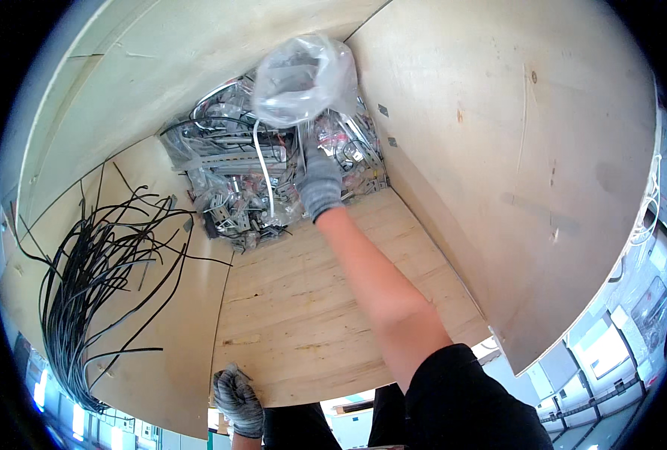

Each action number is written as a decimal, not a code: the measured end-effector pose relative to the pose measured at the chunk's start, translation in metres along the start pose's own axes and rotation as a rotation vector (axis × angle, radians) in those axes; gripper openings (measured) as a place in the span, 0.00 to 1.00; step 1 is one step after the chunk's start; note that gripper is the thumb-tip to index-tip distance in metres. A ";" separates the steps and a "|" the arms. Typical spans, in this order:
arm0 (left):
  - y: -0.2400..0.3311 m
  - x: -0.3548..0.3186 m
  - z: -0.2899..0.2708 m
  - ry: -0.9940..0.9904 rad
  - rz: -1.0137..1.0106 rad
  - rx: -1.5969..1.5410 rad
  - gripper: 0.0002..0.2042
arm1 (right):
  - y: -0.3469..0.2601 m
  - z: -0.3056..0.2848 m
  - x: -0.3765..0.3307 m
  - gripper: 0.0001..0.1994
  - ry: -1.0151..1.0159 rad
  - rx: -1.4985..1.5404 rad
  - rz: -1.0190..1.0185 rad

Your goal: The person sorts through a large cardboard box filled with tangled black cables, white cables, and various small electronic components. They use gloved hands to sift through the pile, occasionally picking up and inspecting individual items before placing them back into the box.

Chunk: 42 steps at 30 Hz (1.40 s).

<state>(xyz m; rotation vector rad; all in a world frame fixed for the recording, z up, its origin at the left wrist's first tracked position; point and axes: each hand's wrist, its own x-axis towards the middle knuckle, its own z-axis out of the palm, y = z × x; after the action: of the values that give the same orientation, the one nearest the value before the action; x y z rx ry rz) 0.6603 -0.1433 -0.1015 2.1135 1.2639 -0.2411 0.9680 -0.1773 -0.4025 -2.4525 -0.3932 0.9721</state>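
Left hand (237, 400) gripping plywood crate edge (288, 390), right hand (319, 182) holding clear bag (303, 79) — inside, parts heap (258, 180)

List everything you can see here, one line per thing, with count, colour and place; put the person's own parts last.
Plastic bag: one, clear and crumpled, held up over the far end of the crate.
Pile of metal parts and bagged hardware: one heap, silver-grey with some red, at the far end of the crate floor.
White cable: one, white, hanging down over the heap.
Bundle of black cables: one, black, draped over the left crate wall.
Wooden crate: one, pale plywood, floor and walls all around.
Shelving: grey-white, outside the crate at lower right.
Right hand: grey glove, arm stretched out, grip on the bag.
Left hand: grey glove, on the crate's near edge.
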 end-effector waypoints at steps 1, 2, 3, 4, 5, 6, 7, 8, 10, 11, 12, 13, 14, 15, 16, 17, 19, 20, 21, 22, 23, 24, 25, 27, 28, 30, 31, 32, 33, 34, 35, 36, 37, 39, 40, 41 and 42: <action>0.000 -0.001 -0.001 -0.001 -0.024 -0.022 0.08 | 0.009 0.013 -0.009 0.25 -0.062 -0.111 -0.031; -0.003 -0.005 -0.002 0.002 -0.050 -0.043 0.08 | 0.018 0.031 -0.017 0.27 -0.125 -0.220 -0.066; -0.006 -0.007 -0.001 0.006 -0.074 -0.065 0.08 | 0.032 0.051 -0.019 0.30 -0.185 -0.331 -0.102; -0.011 -0.004 0.003 -0.004 -0.049 -0.086 0.08 | 0.069 0.073 -0.013 0.29 -0.139 -0.296 -0.010; -0.017 -0.001 0.012 -0.030 -0.019 -0.123 0.08 | 0.125 0.091 -0.005 0.29 -0.085 -0.274 0.095; -0.022 -0.004 0.010 -0.024 -0.027 -0.113 0.08 | 0.137 0.090 -0.002 0.28 -0.149 -0.399 0.004; -0.016 -0.002 0.009 0.008 -0.022 -0.099 0.08 | 0.149 0.085 0.002 0.28 -0.199 -0.522 -0.094; -0.015 -0.004 0.002 0.011 -0.033 -0.051 0.08 | 0.143 0.062 0.013 0.27 -0.224 -0.574 -0.210; -0.012 -0.007 -0.004 0.006 -0.040 0.023 0.09 | 0.127 0.014 0.039 0.26 -0.145 -0.450 -0.260; -0.011 -0.006 -0.004 0.004 -0.038 0.024 0.09 | 0.126 0.002 0.051 0.26 -0.093 -0.369 -0.232; -0.009 -0.005 -0.003 -0.001 -0.034 0.019 0.09 | 0.129 -0.012 0.068 0.27 -0.048 -0.325 -0.221; -0.008 -0.004 -0.003 -0.007 -0.030 0.014 0.09 | 0.133 -0.023 0.085 0.28 -0.029 -0.304 -0.231; -0.006 -0.002 -0.004 -0.019 -0.022 0.026 0.09 | 0.137 -0.028 0.101 0.28 -0.022 -0.288 -0.253; -0.004 0.001 -0.003 -0.035 -0.008 0.030 0.10 | 0.144 -0.029 0.118 0.29 -0.020 -0.289 -0.283; -0.005 0.003 -0.002 -0.046 0.005 0.035 0.10 | 0.148 -0.025 0.133 0.30 -0.027 -0.284 -0.308; -0.007 0.001 -0.001 -0.046 -0.022 -0.009 0.10 | 0.147 -0.024 0.147 0.30 -0.034 -0.271 -0.328; -0.012 -0.003 0.001 -0.048 -0.072 -0.093 0.10 | 0.145 -0.015 0.163 0.32 -0.056 -0.219 -0.274; -0.011 -0.006 -0.001 -0.023 -0.082 -0.079 0.10 | 0.132 -0.010 0.156 0.35 -0.097 -0.166 -0.230; -0.009 -0.008 -0.003 0.001 -0.090 -0.067 0.10 | 0.116 -0.005 0.151 0.39 -0.133 -0.112 -0.189; -0.005 -0.008 -0.002 0.006 -0.088 -0.070 0.11 | 0.107 -0.008 0.145 0.43 -0.160 -0.069 -0.133; -0.003 -0.006 0.001 0.031 -0.031 -0.062 0.10 | 0.104 0.002 0.140 0.36 -0.112 -0.100 -0.067; -0.004 -0.006 0.003 0.019 -0.038 -0.075 0.10 | 0.100 0.015 0.136 0.29 -0.069 -0.124 -0.002; -0.006 -0.008 0.001 0.016 -0.059 -0.064 0.10 | 0.065 0.025 0.122 0.23 -0.077 -0.284 0.075; -0.006 -0.005 0.004 -0.034 -0.061 -0.099 0.09 | 0.076 0.039 0.116 0.14 0.079 -0.140 0.048; -0.006 -0.007 0.000 -0.041 -0.084 -0.084 0.09 | 0.046 0.038 0.095 0.13 0.102 -0.100 0.040; -0.006 -0.006 -0.001 -0.037 -0.104 -0.101 0.09 | 0.028 0.021 0.072 0.14 -0.022 -0.079 -0.007; -0.004 -0.005 0.001 -0.034 -0.110 -0.120 0.09 | 0.031 0.011 0.063 0.14 -0.080 -0.078 -0.018; -0.002 -0.005 0.002 -0.030 -0.118 -0.137 0.09 | 0.028 0.006 0.057 0.14 -0.179 -0.181 -0.027; -0.002 -0.005 0.003 -0.004 -0.097 -0.136 0.10 | 0.023 0.006 0.052 0.16 -0.280 -0.283 -0.037; 0.001 -0.003 0.003 -0.005 -0.049 -0.086 0.08 | 0.019 0.006 0.048 0.17 -0.383 -0.385 -0.046; 0.003 0.000 0.003 -0.010 0.002 -0.039 0.08 | 0.029 0.013 0.043 0.17 -0.378 -0.419 -0.112; 0.006 0.002 0.003 -0.014 0.051 0.008 0.08 | 0.040 0.020 0.035 0.16 -0.378 -0.446 -0.152; 0.005 0.001 0.002 -0.014 0.023 -0.022 0.08 | 0.044 0.028 0.025 0.16 -0.399 -0.462 -0.181; -0.001 -0.002 0.004 -0.002 -0.033 -0.080 0.08 | 0.046 0.044 -0.003 0.15 -0.457 -0.465 -0.236; -0.001 -0.002 0.003 0.011 -0.020 -0.067 0.08 | 0.047 0.052 -0.020 0.14 -0.491 -0.464 -0.262; 0.000 0.001 0.003 0.020 0.001 -0.074 0.08 | 0.051 0.056 -0.036 0.14 -0.516 -0.482 -0.280; 0.001 0.001 0.003 0.034 0.014 -0.064 0.07 | 0.050 0.065 -0.053 0.14 -0.549 -0.484 -0.309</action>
<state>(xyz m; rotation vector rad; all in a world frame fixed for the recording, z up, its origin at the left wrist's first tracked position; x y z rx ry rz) 0.6625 -0.1445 -0.1041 2.0788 1.2598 -0.1574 0.8895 -0.2216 -0.4405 -2.3669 -1.2799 1.5392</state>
